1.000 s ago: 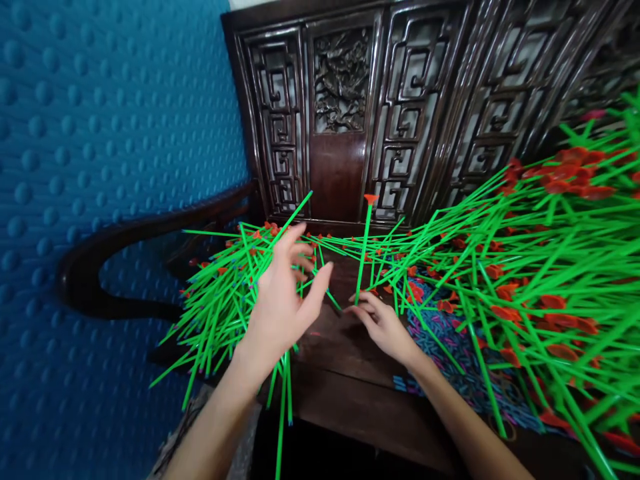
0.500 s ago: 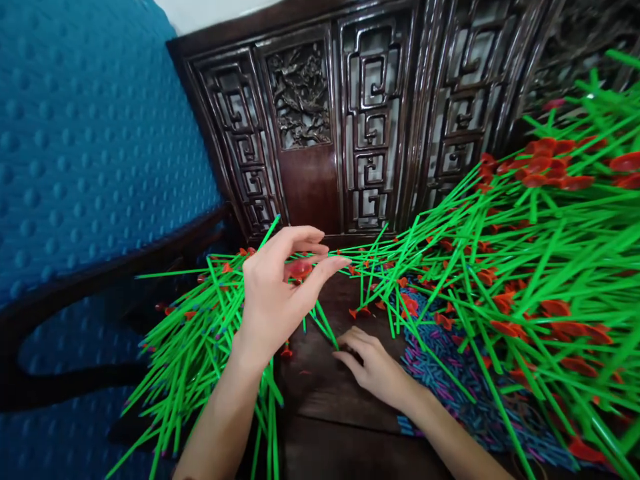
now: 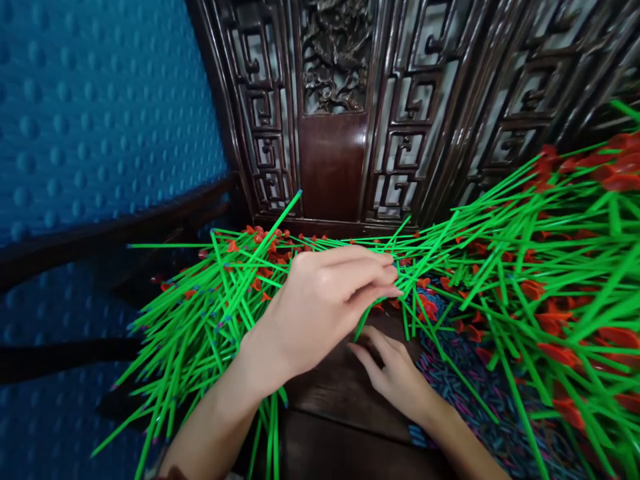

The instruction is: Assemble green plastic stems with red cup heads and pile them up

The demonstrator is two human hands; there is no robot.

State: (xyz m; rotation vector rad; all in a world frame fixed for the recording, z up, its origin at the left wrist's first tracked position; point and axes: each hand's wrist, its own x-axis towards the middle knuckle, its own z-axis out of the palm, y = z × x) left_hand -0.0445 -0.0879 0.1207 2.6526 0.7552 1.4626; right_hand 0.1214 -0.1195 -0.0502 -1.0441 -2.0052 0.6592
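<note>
Head camera: I judged one piece midway through handling, finished and waiting heaps indistinguishable. One left heap (image 3: 185,340), uncountable, lay at eight o'clock; one left hand (image 3: 320,307) at six, fingers narrowed, contents unclear; one green stick (image 3: 363,321) at five, pinched by one right hand (image 3: 395,373); one right heap (image 3: 600,287), uncountable, at three.
</note>
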